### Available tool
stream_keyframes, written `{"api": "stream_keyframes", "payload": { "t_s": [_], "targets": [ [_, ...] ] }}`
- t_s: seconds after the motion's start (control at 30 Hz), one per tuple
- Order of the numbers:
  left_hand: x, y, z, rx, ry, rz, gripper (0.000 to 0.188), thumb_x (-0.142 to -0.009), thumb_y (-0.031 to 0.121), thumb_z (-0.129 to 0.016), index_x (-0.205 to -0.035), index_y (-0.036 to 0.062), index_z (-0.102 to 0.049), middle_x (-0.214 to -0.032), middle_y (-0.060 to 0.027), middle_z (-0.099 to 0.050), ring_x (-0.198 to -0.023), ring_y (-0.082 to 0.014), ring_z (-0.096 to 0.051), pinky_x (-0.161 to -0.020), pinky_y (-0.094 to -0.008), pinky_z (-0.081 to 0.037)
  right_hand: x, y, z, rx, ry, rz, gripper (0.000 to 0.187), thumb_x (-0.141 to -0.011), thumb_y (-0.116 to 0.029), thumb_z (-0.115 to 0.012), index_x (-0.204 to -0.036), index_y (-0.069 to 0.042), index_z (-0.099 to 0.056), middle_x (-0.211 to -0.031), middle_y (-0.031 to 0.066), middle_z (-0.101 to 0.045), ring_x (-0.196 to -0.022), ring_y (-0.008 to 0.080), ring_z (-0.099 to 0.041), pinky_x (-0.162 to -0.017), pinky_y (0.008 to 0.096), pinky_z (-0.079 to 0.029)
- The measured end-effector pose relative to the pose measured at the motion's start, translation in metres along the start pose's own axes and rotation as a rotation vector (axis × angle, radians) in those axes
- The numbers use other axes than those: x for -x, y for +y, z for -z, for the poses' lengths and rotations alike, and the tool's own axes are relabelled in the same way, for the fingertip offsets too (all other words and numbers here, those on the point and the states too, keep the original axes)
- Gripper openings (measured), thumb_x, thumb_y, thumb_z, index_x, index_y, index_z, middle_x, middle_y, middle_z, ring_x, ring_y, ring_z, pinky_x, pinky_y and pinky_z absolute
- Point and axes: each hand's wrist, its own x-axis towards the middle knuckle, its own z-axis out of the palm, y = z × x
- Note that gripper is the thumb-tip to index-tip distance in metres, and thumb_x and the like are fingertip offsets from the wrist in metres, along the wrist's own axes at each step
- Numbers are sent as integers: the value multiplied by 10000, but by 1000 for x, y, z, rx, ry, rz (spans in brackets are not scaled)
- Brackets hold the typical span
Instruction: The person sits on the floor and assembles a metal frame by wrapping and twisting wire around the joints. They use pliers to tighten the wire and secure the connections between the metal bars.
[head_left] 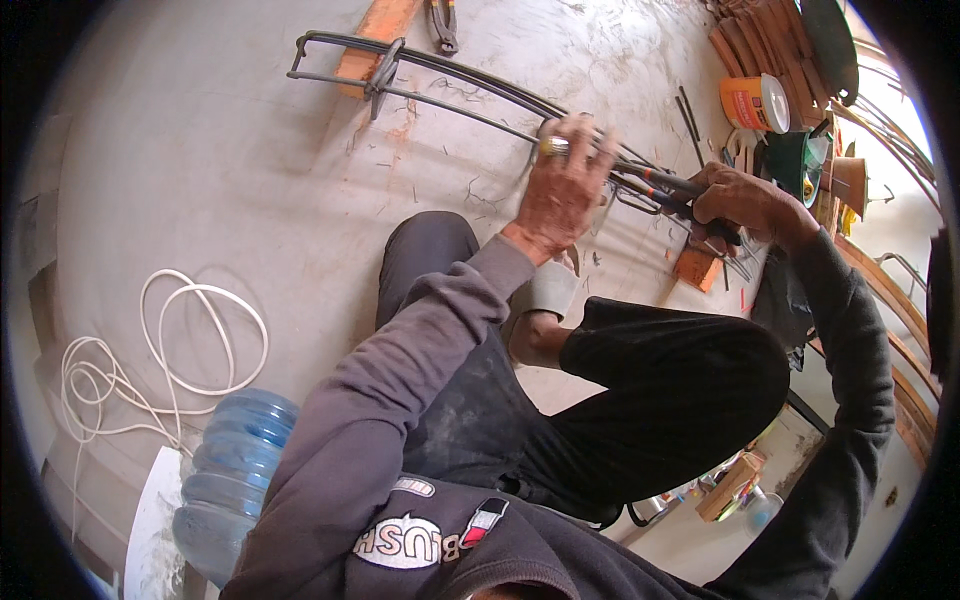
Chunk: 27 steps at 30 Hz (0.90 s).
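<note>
Nearest us, a large ribbed blue plastic water bottle lies beside our left sleeve on the pale grey floor. Ahead, our right hand has its fingers clamped on the dark handles of a long-handled metal hand tool, just above the upper edge of a short orange wooden block. Our left hand is on the long frame of thin dark steel rods; its fingers are blurred, so we cannot tell whether they grip. The frame runs from between our hands to the near end of a longer orange wooden plank. There a bent dark steel link already goes around the rods, so we judge that end placed, while the stretch by the tool seems unfinished; any tie's tightness is too small to tell. Beyond, dark-jawed pincers lie beside the plank's right edge.
</note>
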Motion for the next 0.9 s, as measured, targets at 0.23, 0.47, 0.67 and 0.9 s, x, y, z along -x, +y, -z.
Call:
{"api": "stream_keyframes", "payload": {
  "t_s": [0.23, 0.47, 0.67, 0.9],
  "targets": [
    [-21, 40, -32, 56, -14, -48, 563, -810, 149, -686, -1315, -9, -493, -1093, -157, -576, -1068, -343, -591, -1088, -542, -374, -14, -27, 20, -603, -56, -405, 146, -854, -85, -629, -872, 52, -677, -778, 125, -714, -590, 182, -690, -558, 312, -578],
    [-28, 41, -35, 131, -42, 0, 262, -778, 72, -651, -983, 35, -491, -883, -146, -573, -834, -322, -636, -841, -433, -529, -10, -55, 12, 186, 170, -297, 261, -861, -105, -622, -1072, 50, -622, -748, 90, -671, -688, 210, -700, -677, 395, -579],
    [-38, 33, -37, 372, -23, 95, 358, -747, 41, -703, -1011, 17, -462, -894, -179, -579, -831, -394, -644, -755, -460, -537, -11, -61, -27, 1324, 678, -30, 429, -875, -229, -664, -1248, -39, -572, -1043, 69, -559, -1024, 203, -546, -1046, 484, -420],
    [-40, 16, -28, 441, -94, 58, 633, -728, 287, -838, -1165, -29, -506, -1069, -214, -622, -1055, -387, -624, -939, -478, -482, -31, -31, -18, 1265, 645, -53, 443, -868, -197, -669, -1268, -39, -560, -1043, 48, -579, -992, 184, -586, -884, 341, -480]
  ]
}}
